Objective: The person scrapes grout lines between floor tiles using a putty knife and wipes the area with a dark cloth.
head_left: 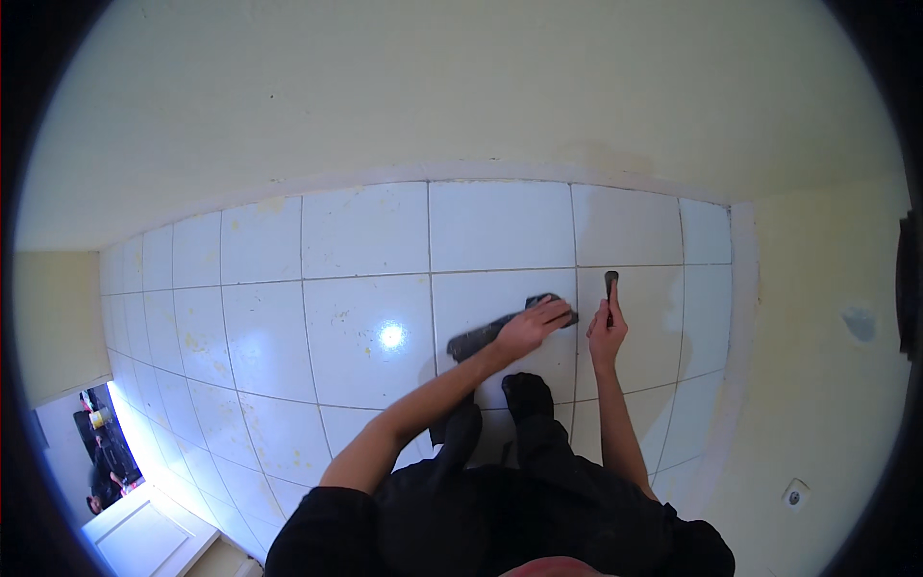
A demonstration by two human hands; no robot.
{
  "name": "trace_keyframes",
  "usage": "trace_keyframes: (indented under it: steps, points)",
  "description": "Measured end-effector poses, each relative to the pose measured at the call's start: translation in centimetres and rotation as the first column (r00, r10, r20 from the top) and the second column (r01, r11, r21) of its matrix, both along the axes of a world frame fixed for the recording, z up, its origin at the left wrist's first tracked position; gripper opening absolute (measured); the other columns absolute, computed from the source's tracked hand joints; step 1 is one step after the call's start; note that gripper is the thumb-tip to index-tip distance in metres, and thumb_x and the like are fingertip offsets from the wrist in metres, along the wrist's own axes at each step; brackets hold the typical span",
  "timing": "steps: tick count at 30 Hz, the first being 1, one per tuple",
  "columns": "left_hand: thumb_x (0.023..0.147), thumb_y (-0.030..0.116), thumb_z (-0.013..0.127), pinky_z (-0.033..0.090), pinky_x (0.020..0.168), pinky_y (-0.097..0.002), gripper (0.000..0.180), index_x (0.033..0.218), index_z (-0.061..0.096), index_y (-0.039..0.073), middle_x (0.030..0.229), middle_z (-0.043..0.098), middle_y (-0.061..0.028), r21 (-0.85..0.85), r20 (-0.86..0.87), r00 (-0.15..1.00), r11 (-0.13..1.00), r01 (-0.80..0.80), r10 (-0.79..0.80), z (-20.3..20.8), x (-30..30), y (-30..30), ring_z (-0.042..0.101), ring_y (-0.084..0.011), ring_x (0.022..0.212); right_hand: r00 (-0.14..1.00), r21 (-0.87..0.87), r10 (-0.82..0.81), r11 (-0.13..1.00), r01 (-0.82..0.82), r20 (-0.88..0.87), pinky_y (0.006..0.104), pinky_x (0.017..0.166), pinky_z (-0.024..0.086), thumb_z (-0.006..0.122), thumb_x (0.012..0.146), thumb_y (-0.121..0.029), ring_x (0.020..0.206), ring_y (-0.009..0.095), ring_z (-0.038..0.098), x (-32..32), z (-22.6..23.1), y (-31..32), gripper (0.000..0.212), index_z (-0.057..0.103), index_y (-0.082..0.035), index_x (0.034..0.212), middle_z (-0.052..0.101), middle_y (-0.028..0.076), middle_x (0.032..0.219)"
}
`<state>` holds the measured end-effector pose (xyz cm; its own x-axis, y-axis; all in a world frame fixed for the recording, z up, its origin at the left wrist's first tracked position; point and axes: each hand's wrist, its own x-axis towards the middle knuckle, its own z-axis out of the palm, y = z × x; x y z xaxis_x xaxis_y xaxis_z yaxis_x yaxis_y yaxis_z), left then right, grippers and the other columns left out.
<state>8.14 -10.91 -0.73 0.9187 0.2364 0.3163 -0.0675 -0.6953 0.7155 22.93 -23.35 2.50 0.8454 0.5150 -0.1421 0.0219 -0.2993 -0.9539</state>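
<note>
Low over the white tiled floor [368, 231], my left hand [532, 329] is closed over a long black object [473, 340]. This object stretches from below the palm to just past the fingertips; its exact kind cannot be made out. To its right, my right hand [606, 332] grips a slim tool with a dark handle [611, 281], whose rounded end points away from me. My fingers hide the rest of the tool. A dark shoe [527, 392] of mine stands on the tiles just nearer than the left hand.
A cream wall [461, 87] rises beyond the tiles, and another wall [798, 365] with a socket [796, 495] stands at right. Yellowish stains [197, 341] mark the left tiles. At lower left are a white door [154, 534] and a person in dark clothes [111, 462].
</note>
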Motion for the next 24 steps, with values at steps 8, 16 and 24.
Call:
trace_keyframes:
  steps: [8, 16, 24]
  points:
    - [0.075, -0.008, 0.056, 0.042, 0.115, -0.0404, 0.059, 0.132, 0.062, 0.006, 0.139, 0.058, -0.0123, 0.137, 0.02, 0.994, 0.985, -0.107, 0.105, -0.9, 4.6, 9.9, 0.053, -0.0273, 0.132, 0.963, 0.175, -0.091, 0.975, 0.139, -0.254, 0.0228, 0.04, 0.033, 0.049, 0.106, -0.012, 0.047, 0.003, 0.036, -1.9, -1.6, 1.8, 0.044, 0.048, -0.011, 0.15, 0.039, -0.007, 0.061]
    - [0.076, -0.013, 0.049, 0.045, 0.11, -0.04, 0.058, 0.128, 0.066, 0.005, 0.135, 0.061, -0.0146, 0.061, -0.025, 0.807, 0.807, -0.588, 0.59, -0.1, -2.2, 19.1, 0.056, -0.0329, 0.127, 0.962, 0.204, -0.042, 0.974, 0.099, -0.269, 0.0225, 0.04, 0.031, 0.051, 0.105, -0.01, 0.047, 0.003, 0.034, -2.1, -2.7, 1.6, 0.047, 0.045, -0.009, 0.151, 0.039, -0.006, 0.063]
    - [0.088, -0.014, 0.042, 0.044, 0.109, -0.0398, 0.047, 0.128, 0.063, 0.0, 0.133, 0.062, -0.0176, -0.101, 0.125, 0.4, 0.412, -0.905, 0.908, 1.3, -12.9, 21.8, 0.059, -0.0344, 0.124, 0.986, 0.202, -0.011, 0.978, 0.044, -0.166, 0.0227, 0.04, 0.03, 0.049, 0.105, -0.006, 0.047, 0.003, 0.032, -2.4, -3.5, 1.7, 0.048, 0.044, -0.01, 0.152, 0.038, -0.007, 0.062]
